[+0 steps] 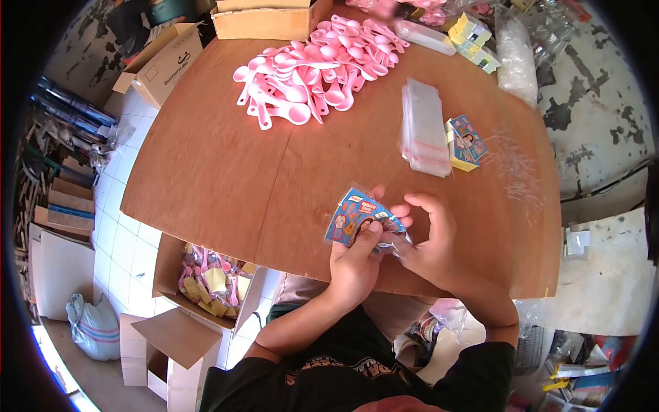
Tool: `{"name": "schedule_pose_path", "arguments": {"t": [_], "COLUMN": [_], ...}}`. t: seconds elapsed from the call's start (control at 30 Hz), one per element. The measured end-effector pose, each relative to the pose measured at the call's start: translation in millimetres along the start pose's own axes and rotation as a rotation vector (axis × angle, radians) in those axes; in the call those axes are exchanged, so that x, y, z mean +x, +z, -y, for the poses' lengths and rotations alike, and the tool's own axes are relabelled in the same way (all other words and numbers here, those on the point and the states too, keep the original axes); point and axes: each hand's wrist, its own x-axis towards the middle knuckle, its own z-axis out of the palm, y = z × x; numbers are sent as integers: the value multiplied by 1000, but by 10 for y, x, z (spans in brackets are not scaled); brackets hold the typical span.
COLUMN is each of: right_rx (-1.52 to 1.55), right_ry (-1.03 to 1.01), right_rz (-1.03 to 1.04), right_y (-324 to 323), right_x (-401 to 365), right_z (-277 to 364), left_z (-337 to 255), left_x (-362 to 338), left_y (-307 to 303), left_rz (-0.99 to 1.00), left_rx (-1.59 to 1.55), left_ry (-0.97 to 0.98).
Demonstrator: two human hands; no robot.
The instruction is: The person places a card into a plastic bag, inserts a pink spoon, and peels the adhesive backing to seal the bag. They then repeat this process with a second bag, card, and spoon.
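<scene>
Both hands meet at the near edge of the brown table (pixel 226 172). My left hand (pixel 353 264) grips a small colourful printed box (pixel 353 214) inside a clear plastic sleeve, thumb on its lower edge. My right hand (pixel 429 244) pinches the open end of the same sleeve beside the box. A stack of clear plastic sleeves (pixel 423 127) lies further out on the table, with a pile of similar printed boxes (pixel 465 142) right of it. A heap of pink plastic spoons (pixel 316 65) covers the far part of the table.
A cardboard box (pixel 264 20) stands at the table's far edge, another open carton (pixel 165 65) sits on the floor at the far left. Below the near left edge, an open carton (pixel 206 278) holds packed spoons. More small boxes (pixel 472 38) and a bag (pixel 516 58) lie far right.
</scene>
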Motion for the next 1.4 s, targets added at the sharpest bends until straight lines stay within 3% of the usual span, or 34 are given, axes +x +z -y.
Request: {"name": "schedule_pose_path", "arguments": {"t": [0.03,0.07,0.13,0.2,0.27,0.3,0.4,0.47,0.53,0.6,0.67,0.73,0.97,1.07,1.13,1.23,1.4], "right_rx": [-64,-68,-360,-405,-372,-384,-379,-428,-406,-511,-662,-917,-1033,-1031,-911,-782,-680], "right_ry": [-123,-126,-625,-807,-846,-914,-823,-687,-529,-345,-376,-227,-353,-396,-554,-371,-333], "right_rz": [-135,-136,-18,-118,-88,-57,56,62,52,5,-36,-40,76,115,98,164,308], "right_y": [41,20,-31,82,162,154,123,206,338,416,450,472,403,275,159,-2,-368], "right_x": [27,42,65,-52,-140,-120,137,526,906,1210,1508,1707,1928,1759,1604,1246,738], "right_z": [37,34,-3,3,30,11,25,-49,-343,-699,-1010,-1231,-1516,-1380,-1158,-640,182], "left_z": [-47,-96,-208,-349,-545,-608,-730,-755,-754,-728,-723,-706,-728,-722,-719,-734,-716], "left_x": [-1,0,41,117,125,139,139,140,142,142,131,118,119,121,119,118,128], "left_y": [-18,-37,-143,-241,-267,-354,-462,-480,-476,-460,-446,-480,-499,-475,-479,-484,-512], "left_rz": [19,38,62,93,-13,29,52,-96,-109,-137,-155,-133,-118,-126,-113,-109,-94], "left_rx": [-43,-85,-212,-290,-329,-339,-362,-402,-369,-331,-300,-240,-285,-263,-262,-264,-265], "left_ry": [-51,-101,-110,-38,23,48,86,17,-12,-93,-101,-69,-95,-83,-75,-78,-65]}}
